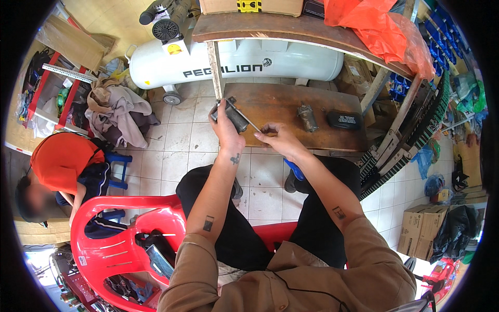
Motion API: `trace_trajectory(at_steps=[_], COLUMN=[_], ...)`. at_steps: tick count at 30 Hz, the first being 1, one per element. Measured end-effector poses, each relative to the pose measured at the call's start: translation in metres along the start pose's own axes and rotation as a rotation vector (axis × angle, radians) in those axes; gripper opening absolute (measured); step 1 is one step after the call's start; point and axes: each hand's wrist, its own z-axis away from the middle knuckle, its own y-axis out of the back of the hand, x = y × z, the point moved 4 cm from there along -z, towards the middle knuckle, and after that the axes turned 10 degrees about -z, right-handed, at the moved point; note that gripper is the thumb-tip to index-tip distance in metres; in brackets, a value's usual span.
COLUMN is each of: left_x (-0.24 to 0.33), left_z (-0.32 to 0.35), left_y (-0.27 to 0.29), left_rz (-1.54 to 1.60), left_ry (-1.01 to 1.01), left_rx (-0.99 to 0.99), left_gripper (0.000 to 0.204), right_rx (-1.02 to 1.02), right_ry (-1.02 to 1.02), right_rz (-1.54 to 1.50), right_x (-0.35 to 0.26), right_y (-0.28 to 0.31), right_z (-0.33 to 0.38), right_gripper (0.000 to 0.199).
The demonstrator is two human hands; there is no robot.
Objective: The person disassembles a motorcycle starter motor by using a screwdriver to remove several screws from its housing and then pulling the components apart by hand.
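Note:
Raised over the low bench, a dark, grimy metal cylinder like a small motor (235,120) is gripped in my left hand (227,130), with the fingers wrapped round it. My right hand (280,139) is closed, its fingertips pinching the thin shaft of what looks like a screwdriver (253,125). The shaft slants along the cylinder's side; whether its tip touches is hard to see. Below my right wrist a blue handle (294,169) shows, in line with the shaft. A similar grimy cylinder (307,118) lies on the bench, right of my hands, beside a black case (344,120).
The low wooden bench (265,99) stands before my knees, under a wooden shelf (291,27). Behind it is a white air compressor tank (156,65). A red plastic chair (99,249) sits at my left, near a bending person in orange (62,161). Cardboard boxes (422,231) stand at right.

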Motion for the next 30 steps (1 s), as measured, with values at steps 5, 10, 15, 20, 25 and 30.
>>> trace_trajectory(at_steps=[5, 10, 15, 20, 25, 30], left_x=[-0.004, -0.003, -0.004, -0.002, -0.004, -0.010], left_z=[-0.003, -0.003, -0.009, 0.003, 0.005, 0.000], left_y=[0.000, -0.001, 0.003, -0.007, -0.010, -0.007], left_rz=[0.017, 0.028, 0.059, 0.000, 0.024, -0.007], left_ry=[0.007, 0.004, 0.017, -0.011, -0.069, -0.082], left_rx=[-0.040, -0.058, -0.089, -0.104, -0.096, -0.087], left_gripper=[0.042, 0.042, 0.042, 0.049, 0.028, 0.029], right_rx=[-0.048, -0.140, 0.032, 0.089, 0.059, 0.061], right_ry=[-0.089, -0.080, -0.008, 0.125, 0.077, 0.107], right_rz=[-0.278, -0.187, -0.145, -0.232, -0.238, -0.210], right_x=[0.011, 0.017, 0.000, 0.003, 0.001, -0.002], right_y=[-0.001, 0.000, 0.000, 0.011, 0.010, 0.013], right_z=[-0.004, -0.008, -0.002, -0.009, -0.007, -0.007], right_gripper=[0.038, 0.036, 0.024, 0.021, 0.021, 0.022])
